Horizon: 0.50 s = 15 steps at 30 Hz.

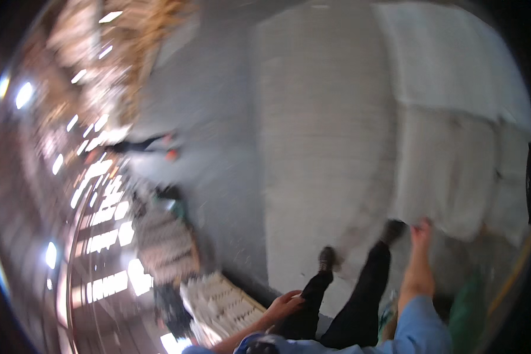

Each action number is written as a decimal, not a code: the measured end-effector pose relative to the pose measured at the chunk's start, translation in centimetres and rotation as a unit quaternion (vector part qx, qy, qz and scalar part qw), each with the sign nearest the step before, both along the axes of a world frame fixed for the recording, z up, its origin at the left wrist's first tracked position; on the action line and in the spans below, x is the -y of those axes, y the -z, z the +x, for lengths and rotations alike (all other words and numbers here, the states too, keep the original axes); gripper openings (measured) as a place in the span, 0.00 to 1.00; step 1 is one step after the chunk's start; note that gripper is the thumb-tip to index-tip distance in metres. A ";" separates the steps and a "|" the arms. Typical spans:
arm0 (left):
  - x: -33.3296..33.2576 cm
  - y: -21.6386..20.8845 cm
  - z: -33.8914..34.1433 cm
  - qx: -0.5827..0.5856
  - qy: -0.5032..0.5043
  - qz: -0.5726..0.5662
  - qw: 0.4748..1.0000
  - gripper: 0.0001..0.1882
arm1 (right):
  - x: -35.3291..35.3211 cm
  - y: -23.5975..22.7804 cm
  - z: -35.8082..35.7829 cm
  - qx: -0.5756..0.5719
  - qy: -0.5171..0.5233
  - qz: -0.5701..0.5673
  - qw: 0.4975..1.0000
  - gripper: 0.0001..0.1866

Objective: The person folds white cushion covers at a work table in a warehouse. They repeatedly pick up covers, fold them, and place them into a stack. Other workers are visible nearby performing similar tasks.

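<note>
My right hand (pixel 420 229) reaches forward to the near edge of a pale sheet-like piece (pixel 445 171), which looks like cloth or sacking. Its fingers are closed around something small and dark, too blurred to name. In front of my thighs, my left hand (pixel 287 304) is held low with its fingers curled. A small whitish bit shows at its fingertips, and what it is I cannot tell. Farther off, a second pale sheet (pixel 454 59) adjoins the first. A wide beige sheet or mat (pixel 327 130) lies left of both, reaching close to my feet.
Stacked pale bundles (pixel 221 304) stand near my left side, with another pile (pixel 166 245) beyond. A person (pixel 138 144) in dark trousers and orange shoes is farther off on the grey floor (pixel 218 118). Something green (pixel 469 304) is at my right. Motion smears the left side.
</note>
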<state>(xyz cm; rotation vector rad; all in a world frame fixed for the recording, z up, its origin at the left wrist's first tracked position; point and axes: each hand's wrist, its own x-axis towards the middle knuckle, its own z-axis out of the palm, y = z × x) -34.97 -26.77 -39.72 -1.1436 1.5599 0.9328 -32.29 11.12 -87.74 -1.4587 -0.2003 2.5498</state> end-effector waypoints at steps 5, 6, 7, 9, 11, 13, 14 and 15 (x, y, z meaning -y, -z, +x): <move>-1.7 -0.2 0.3 0.019 0.031 -0.028 0.999 0.29 | 0.4 -3.4 -0.6 0.094 0.065 0.006 0.993 0.18; -1.7 -0.6 0.0 0.021 0.041 -0.025 0.999 0.29 | 0.8 -4.4 -1.4 0.133 0.070 -0.002 0.989 0.18; -1.7 -0.5 0.2 0.016 0.041 -0.018 0.999 0.29 | 0.6 -5.0 -2.1 0.166 0.067 -0.005 0.984 0.18; -1.7 0.9 -0.1 -0.068 0.084 0.064 0.992 0.30 | -0.2 -5.6 -2.1 0.182 0.074 0.027 0.980 0.18; -1.7 0.7 -0.3 -0.056 0.092 0.064 0.992 0.30 | -0.7 -5.7 -2.0 0.197 0.082 0.026 0.977 0.21; -1.7 1.1 -1.3 -0.043 0.102 0.082 0.990 0.28 | -1.7 -5.5 -1.3 0.218 0.071 0.040 0.972 0.23; -1.7 1.2 -1.6 -0.042 0.103 0.092 0.989 0.27 | -2.0 -5.5 -1.3 0.227 0.061 0.043 0.971 0.24; -1.7 1.1 -1.9 -0.039 0.105 0.099 0.989 0.25 | -1.7 -5.6 -1.5 0.229 0.070 0.042 0.970 0.24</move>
